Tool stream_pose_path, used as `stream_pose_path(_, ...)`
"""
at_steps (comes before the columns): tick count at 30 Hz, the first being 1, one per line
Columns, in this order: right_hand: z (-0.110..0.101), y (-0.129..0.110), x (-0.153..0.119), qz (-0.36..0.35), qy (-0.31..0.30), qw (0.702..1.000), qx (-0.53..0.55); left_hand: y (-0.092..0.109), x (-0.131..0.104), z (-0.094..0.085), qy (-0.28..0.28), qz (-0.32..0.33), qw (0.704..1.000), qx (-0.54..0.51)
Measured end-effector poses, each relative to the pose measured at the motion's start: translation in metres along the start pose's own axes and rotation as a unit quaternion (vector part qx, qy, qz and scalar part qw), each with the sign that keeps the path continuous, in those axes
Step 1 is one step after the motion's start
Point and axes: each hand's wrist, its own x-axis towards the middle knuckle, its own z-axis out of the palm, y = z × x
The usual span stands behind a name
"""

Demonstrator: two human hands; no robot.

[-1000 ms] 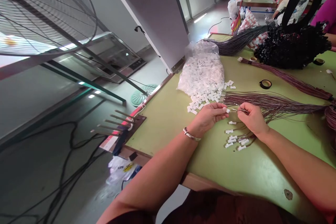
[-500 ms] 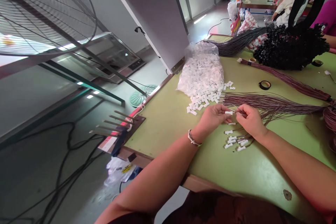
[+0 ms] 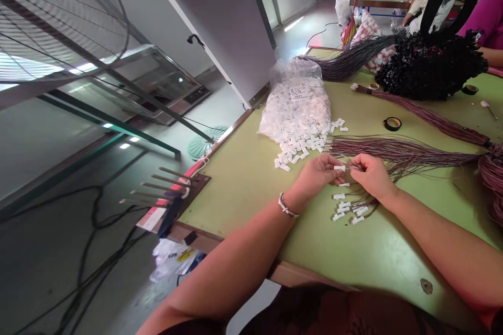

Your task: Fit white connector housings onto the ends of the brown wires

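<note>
My left hand pinches a small white connector between thumb and fingertips. Close on its right, my right hand is closed on thin brown wires, whose tips point at the connector. Below the hands, several white connectors with wires attached lie on the green table. Behind the hands stretches a long bundle of brown wires. A clear plastic bag of white connectors stands beyond my left hand, with loose connectors spilled at its mouth.
Black tape, another brown bundle and a black heap of parts lie farther back. A rack of metal prongs sits at the left table edge. A wire-guarded fan is upper left. A person in magenta is upper right.
The whole view has shifted slightly. My hands have come a little closer together, and the connector in my left hand now sits nearer to my right fingertips.
</note>
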Motion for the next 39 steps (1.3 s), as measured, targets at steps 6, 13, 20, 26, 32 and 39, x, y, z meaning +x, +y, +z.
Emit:
stream_pose_path(6, 0.002, 0.001, -0.003, -0.007, -0.015, 0.999, -0.043, -0.005, 0.001, 0.003, 0.013, 0.019, 0.999, 0.046)
stream_pose_path(13, 0.003, 0.004, -0.001, -0.026, -0.012, 0.996, -0.087, -0.008, 0.0, 0.008, 0.037, 0.005, 0.998, 0.057)
stream_pose_path(20, 0.0, -0.002, -0.001, 0.015, -0.007, 0.999, -0.048, -0.012, 0.004, 0.005, 0.041, 0.058, 0.997, 0.028)
stream_pose_path(26, -0.001, -0.008, 0.0, 0.04, -0.005, 0.999, -0.024, -0.018, 0.005, 0.005, 0.04, 0.094, 0.992, 0.079)
stream_pose_path(32, -0.002, -0.004, 0.002, 0.046, -0.022, 0.999, -0.021, -0.018, 0.003, 0.001, 0.047, 0.197, 0.934, 0.293)
stream_pose_path(39, -0.002, 0.002, 0.004, 0.033, -0.025, 0.998, -0.037, -0.016, 0.003, 0.007, 0.059, 0.196, 0.926, 0.317)
